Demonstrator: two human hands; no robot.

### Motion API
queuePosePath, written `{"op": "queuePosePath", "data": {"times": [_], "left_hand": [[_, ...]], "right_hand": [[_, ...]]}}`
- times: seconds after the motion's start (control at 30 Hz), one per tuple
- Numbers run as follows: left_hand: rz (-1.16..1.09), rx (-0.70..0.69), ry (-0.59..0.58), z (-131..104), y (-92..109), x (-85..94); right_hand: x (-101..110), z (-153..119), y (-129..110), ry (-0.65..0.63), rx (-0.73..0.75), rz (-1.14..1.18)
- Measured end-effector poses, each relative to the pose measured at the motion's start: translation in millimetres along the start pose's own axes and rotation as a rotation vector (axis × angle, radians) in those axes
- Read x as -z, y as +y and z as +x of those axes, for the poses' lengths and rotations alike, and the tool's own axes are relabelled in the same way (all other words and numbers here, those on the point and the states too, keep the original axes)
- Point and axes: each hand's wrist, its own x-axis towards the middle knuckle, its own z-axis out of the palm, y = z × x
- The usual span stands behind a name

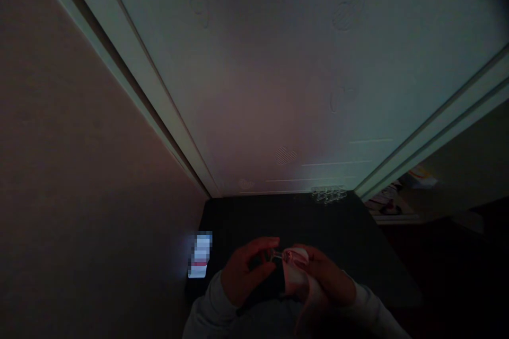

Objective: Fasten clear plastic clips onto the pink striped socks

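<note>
In dim light a small clear stemmed piece, apparently a little glass (277,255), lies sideways between my two hands. Fingers and thumb of my left hand (246,267) close around its left end. A pale pink cloth (296,279) wraps the other end and hangs down toward my lap. My right hand (328,275) grips this cloth and presses it against the glass. The darkness and the cloth hide the exact shape of the right end.
Several small clear glass pieces (328,194) stand at the back edge of the dark table (254,214). A lit screen (200,254) glows at the left edge. Behind rises a pale panel (254,90) with raised patterns; a wall (99,196) closes the left side. Papers (421,176) lie on a shelf at right.
</note>
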Motion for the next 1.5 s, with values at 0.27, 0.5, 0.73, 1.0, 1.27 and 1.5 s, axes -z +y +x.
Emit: {"op": "queuePosePath", "data": {"times": [0.27, 0.5, 0.73, 1.0, 1.27, 1.5], "left_hand": [[-0.164, 0.078, 0.105, 3, -4, -5.7], [-0.159, 0.175, 0.14, 10, -2, -10.1], [-0.165, 0.229, 0.137, 13, 0, -13.3], [-0.224, 0.231, 0.126, 19, -3, -13.6], [-0.218, 0.216, 0.085, 33, -13, -19.8], [-0.204, 0.231, 0.087, 36, -18, -21.5]], "right_hand": [[-4, -1, -6, 0.014, 0.051, -0.108], [0, 0, -8, 0.012, 0.175, -0.451], [-1, -2, -11, 0.029, 0.22, -0.644], [6, 3, -16, 0.016, 0.205, -0.665], [18, 6, -17, 0.048, 0.182, -0.584], [28, 11, -15, 0.038, 0.121, -0.564]]}}
